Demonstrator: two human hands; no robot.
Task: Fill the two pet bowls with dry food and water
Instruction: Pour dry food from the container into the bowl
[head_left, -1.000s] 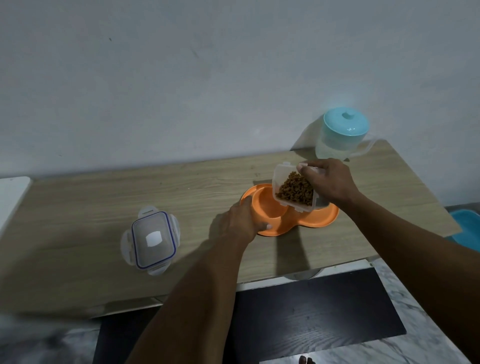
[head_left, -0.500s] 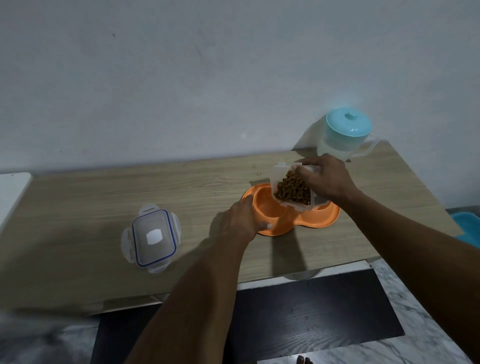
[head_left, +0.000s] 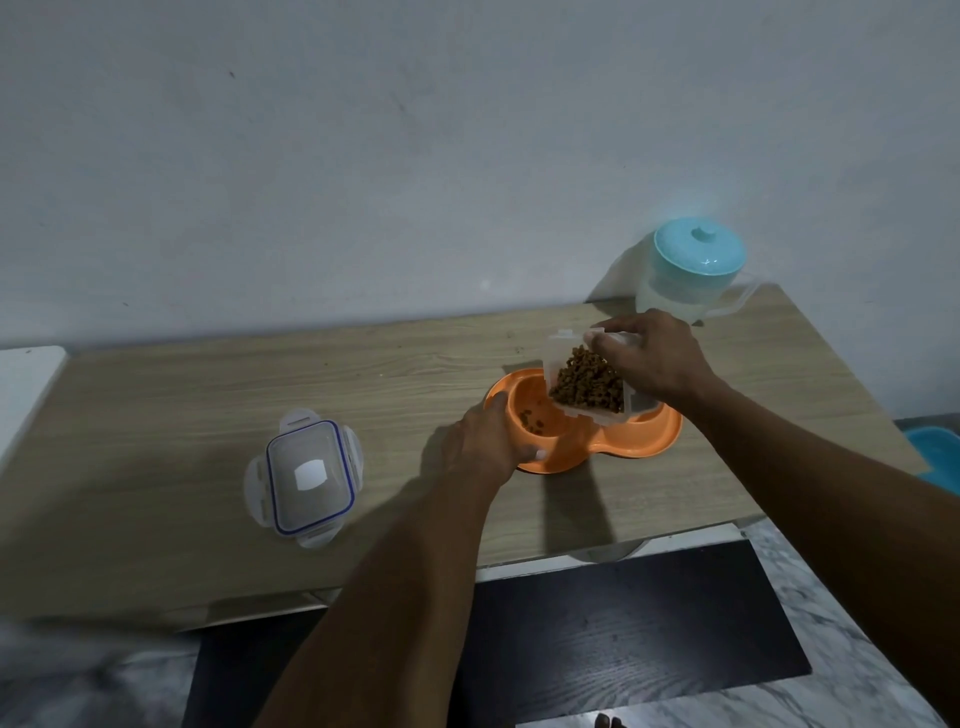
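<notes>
An orange double pet bowl (head_left: 644, 441) lies on the wooden table (head_left: 208, 415). My right hand (head_left: 649, 358) grips a clear container of brown dry food (head_left: 587, 387), tilted steeply over the left bowl. A few kibbles (head_left: 532, 422) lie in that left bowl. My left hand (head_left: 483, 441) grips the feeder's left rim. The right bowl is mostly hidden behind the container. A clear water jug with a turquoise lid (head_left: 696, 270) stands at the back right against the wall.
The container's clear lid with a blue seal (head_left: 306, 478) lies on the table to the left. A white surface (head_left: 21, 384) adjoins the table's left end. A turquoise object (head_left: 940, 457) sits low at the right edge. A dark mat (head_left: 597, 639) covers the floor below.
My right hand has tipped the food container further over the left bowl, and a few kibbles have dropped into it. My left hand has stayed on the rim.
</notes>
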